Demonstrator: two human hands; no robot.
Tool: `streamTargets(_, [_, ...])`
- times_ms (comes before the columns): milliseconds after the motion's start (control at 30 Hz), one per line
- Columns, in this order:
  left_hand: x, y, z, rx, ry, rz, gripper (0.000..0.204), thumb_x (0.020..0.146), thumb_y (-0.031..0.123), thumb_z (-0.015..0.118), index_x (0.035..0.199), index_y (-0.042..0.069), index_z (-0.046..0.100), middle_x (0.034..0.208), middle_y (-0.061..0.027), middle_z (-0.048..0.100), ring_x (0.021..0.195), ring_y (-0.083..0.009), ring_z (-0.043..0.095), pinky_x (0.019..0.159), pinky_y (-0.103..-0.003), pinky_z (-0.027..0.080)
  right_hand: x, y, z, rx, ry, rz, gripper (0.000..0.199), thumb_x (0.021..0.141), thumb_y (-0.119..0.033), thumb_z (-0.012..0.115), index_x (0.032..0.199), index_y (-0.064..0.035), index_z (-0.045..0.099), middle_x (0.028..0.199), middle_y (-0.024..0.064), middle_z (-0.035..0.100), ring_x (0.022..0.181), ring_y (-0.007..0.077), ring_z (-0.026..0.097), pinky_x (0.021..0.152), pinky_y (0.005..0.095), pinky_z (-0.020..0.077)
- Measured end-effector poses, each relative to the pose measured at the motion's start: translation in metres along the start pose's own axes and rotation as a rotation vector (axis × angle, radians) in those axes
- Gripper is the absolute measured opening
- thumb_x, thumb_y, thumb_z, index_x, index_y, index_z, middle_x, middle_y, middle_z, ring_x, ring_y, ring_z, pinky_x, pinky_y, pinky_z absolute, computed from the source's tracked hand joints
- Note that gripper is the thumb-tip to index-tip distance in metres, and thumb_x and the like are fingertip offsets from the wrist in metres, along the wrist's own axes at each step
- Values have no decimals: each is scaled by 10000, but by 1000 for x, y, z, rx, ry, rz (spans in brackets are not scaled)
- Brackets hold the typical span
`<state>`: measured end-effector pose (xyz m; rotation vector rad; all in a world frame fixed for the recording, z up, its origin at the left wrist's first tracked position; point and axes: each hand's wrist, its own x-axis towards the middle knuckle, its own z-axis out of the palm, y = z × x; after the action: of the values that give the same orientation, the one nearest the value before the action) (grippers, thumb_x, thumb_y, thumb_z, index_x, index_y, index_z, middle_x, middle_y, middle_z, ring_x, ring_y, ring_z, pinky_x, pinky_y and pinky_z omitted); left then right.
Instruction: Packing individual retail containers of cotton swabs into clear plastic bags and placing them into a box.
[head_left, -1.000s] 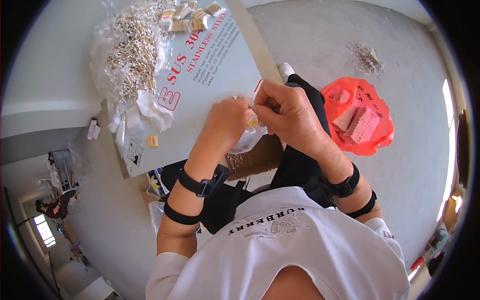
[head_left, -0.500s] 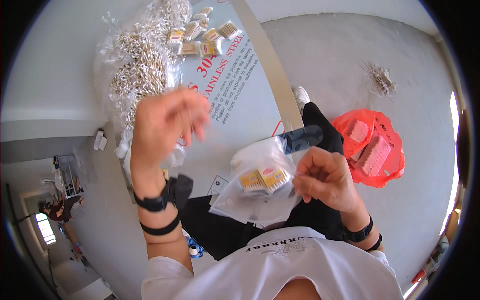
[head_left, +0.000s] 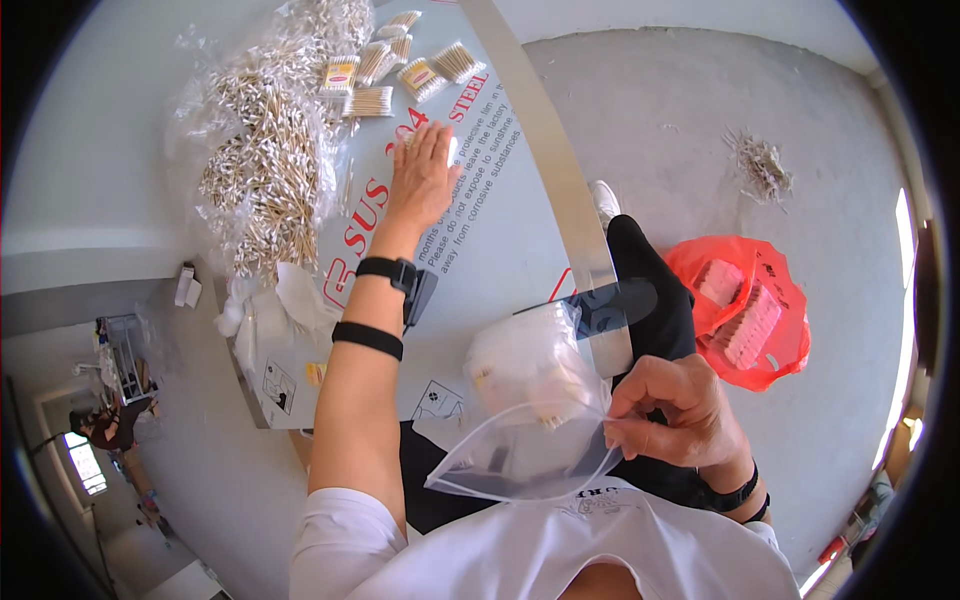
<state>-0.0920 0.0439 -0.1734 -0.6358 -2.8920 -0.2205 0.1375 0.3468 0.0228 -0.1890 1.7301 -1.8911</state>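
My left hand (head_left: 425,180) reaches across the table, fingers stretched out, palm down. White tips show at its edge, seemingly from a cotton swab pack mostly hidden under the fingers. Beyond it lie several small cotton swab packs (head_left: 420,80), some with yellow labels. With thumb and fingers pinched, my right hand (head_left: 670,415) holds the rim of a clear plastic bag (head_left: 510,465) at the table's near edge. The bag's mouth gapes toward me, and blurry whitish packs fill its far part.
A heap of loose cotton swabs (head_left: 265,160) in clear plastic covers the far left of the steel-look table (head_left: 390,330). White crumpled plastic (head_left: 300,300) lies nearer. On the floor at right sit a red bag (head_left: 790,330) with pink packs and a swab pile (head_left: 762,165).
My left hand has swung away from me, over the table near the packs; one pack there no longer shows. My right hand has drawn the bag's rim nearer, and its mouth gapes wider.
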Motion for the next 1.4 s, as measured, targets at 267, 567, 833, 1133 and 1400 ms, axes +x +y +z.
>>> streamTargets(267, [-65, -8, -18, -800, 329, -607, 491, 903, 184, 590, 1348, 4, 483, 1369, -224, 482, 1301, -357, 420, 1089, -445, 330, -10, -4, 15, 77, 132, 21, 96, 901, -12, 624, 853, 19, 547, 746, 31, 619, 634, 50, 601, 558, 185, 480])
streamTargets(567, [-57, 8, -32, -470, -241, -487, 716, 600, 376, 876, 1129, -14, 592, 1055, -180, 625, 974, -315, 613, 891, -417, 494, -15, -3, 27, 16, 181, -4, 103, 906, -31, 625, 854, 16, 549, 735, 24, 613, 610, 42, 578, 548, 179, 458])
streamTargets(833, [-109, 40, -147, -1131, 545, -503, 350, 759, 40, 771, 1052, -29, 593, 943, -103, 658, 773, -122, 635, 701, -249, 537, -15, -2, 30, -57, 246, -34, 120, 912, -40, 608, 834, 22, 540, 715, 28, 607, 597, 43, 566, 523, 181, 448])
streamTargets(1133, [-177, 186, -264, -593, -135, 46, 296, 766, -22, 693, 1043, -15, 589, 875, -160, 621, 756, -343, 624, 658, -378, 496, -11, 6, 34, -93, 287, -150, 148, 921, -51, 600, 808, 20, 535, 689, 25, 595, 565, 38, 532, 502, 186, 442])
streamTargets(1400, [-160, 189, -232, -500, -214, 134, 218, 730, 17, 731, 933, -6, 654, 809, -129, 566, 736, -319, 593, 645, -398, 476, -4, 10, 44, -113, 353, -172, 165, 902, -49, 616, 780, 8, 521, 602, 31, 541, 522, 45, 501, 469, 219, 425])
